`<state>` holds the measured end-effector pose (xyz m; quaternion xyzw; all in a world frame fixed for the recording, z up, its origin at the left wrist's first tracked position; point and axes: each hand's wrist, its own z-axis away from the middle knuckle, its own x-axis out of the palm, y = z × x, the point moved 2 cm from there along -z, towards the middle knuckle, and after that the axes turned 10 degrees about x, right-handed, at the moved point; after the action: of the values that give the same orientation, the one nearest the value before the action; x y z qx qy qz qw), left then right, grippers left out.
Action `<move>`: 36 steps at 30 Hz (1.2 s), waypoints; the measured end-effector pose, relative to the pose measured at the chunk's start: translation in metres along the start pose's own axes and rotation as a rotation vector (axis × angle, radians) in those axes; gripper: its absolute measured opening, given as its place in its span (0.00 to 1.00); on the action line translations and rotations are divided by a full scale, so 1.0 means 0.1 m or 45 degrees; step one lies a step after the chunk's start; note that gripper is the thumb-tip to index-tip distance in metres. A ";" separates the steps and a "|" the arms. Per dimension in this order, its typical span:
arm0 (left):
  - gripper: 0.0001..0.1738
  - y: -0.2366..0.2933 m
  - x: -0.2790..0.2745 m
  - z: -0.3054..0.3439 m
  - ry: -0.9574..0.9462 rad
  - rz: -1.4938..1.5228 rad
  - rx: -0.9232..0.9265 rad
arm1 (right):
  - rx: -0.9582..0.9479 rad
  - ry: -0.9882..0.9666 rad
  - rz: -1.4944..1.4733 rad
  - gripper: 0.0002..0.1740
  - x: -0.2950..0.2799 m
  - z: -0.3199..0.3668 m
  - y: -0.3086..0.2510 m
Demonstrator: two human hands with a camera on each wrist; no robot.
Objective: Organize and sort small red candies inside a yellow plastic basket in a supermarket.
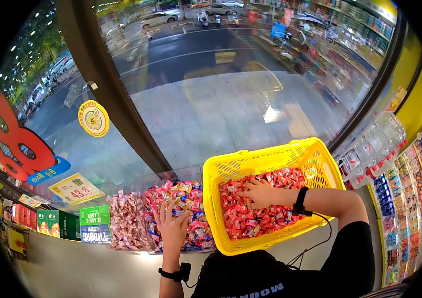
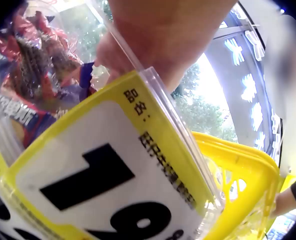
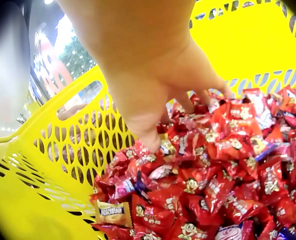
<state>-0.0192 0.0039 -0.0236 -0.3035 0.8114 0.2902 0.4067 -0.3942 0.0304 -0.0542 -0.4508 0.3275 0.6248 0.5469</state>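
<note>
In the head view a yellow plastic basket [image 1: 212,208] holds a heap of red-wrapped candies [image 1: 255,226]. My right hand [image 1: 259,193] rests on this heap, palm down. Seen from the right wrist, its spread fingers [image 3: 183,102] touch the candies, and the tips are partly hidden among the wrappers. Left of the basket, my left hand [image 1: 172,226] reaches over a clear bin of mixed red, blue and gold candies [image 1: 198,233] with its fingers spread. The left wrist view shows that hand mostly behind a yellow-and-white price tag [image 2: 108,170].
Left of the mixed bin is a section of pinkish wrapped candies [image 1: 126,221], then beer boxes [image 1: 94,223]. A large window [image 1: 196,99] stands behind the bins. At right are bottles [image 1: 377,144] and a stocked shelf [image 1: 404,198]. A cable [image 1: 315,243] hangs from the right wrist.
</note>
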 end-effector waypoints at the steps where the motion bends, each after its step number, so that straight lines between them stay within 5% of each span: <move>1: 0.12 0.01 0.02 0.03 -0.031 0.031 -0.032 | 0.001 0.010 -0.002 0.42 0.00 0.00 -0.01; 6: 0.10 0.04 0.06 0.12 -0.065 0.031 -0.093 | -0.021 -0.208 -0.004 0.41 -0.06 0.03 -0.04; 19: 0.14 0.08 0.01 0.02 -0.044 -0.031 -0.062 | -0.034 -0.225 -0.036 0.40 -0.02 -0.04 0.11; 36: 0.17 0.28 -0.22 -0.26 0.214 0.145 0.000 | -0.604 0.186 -0.291 0.34 -1.18 0.56 -0.35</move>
<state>-0.0416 0.0093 0.0145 -0.2802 0.8585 0.2864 0.3200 -0.3719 0.0420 0.0786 -0.6442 0.1575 0.5843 0.4677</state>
